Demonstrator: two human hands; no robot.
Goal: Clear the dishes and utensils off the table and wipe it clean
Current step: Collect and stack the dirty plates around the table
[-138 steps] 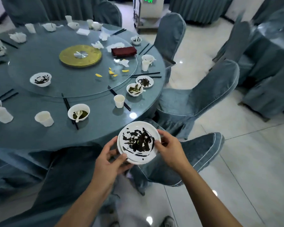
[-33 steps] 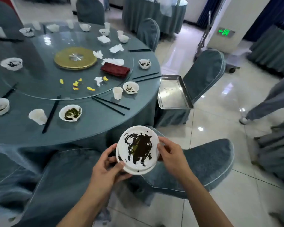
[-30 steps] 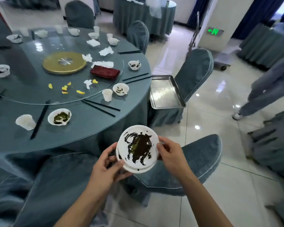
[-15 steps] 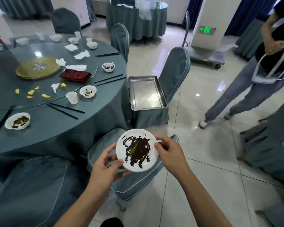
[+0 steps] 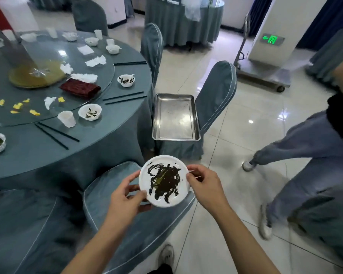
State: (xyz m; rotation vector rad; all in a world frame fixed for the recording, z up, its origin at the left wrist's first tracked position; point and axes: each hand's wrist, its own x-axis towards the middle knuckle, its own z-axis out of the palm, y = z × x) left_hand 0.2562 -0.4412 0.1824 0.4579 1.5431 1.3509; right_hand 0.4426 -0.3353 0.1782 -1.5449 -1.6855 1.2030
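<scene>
I hold a white plate [image 5: 182,172] smeared with dark sauce in front of me, over a chair seat. My left hand [image 5: 125,196] grips its left rim with the thumb on top. My right hand [image 5: 203,184] pinches its right rim. An empty steel tray [image 5: 175,117] lies on a chair seat just beyond the plate. The round table [image 5: 99,147] at left carries bowls [image 5: 90,112], a cup [image 5: 66,119], black chopsticks [image 5: 56,135], napkins and a dark red cloth [image 5: 80,88].
Covered chairs [image 5: 216,95] stand around the table. A person in grey trousers [image 5: 305,155] stands at right, close to me. A metal cart [image 5: 265,72] is at the back right, and another draped table [image 5: 183,22] stands behind.
My view has swung right and closer to the steel tray. Both hands keep the same hold on the plate. The person at right has come nearer.
</scene>
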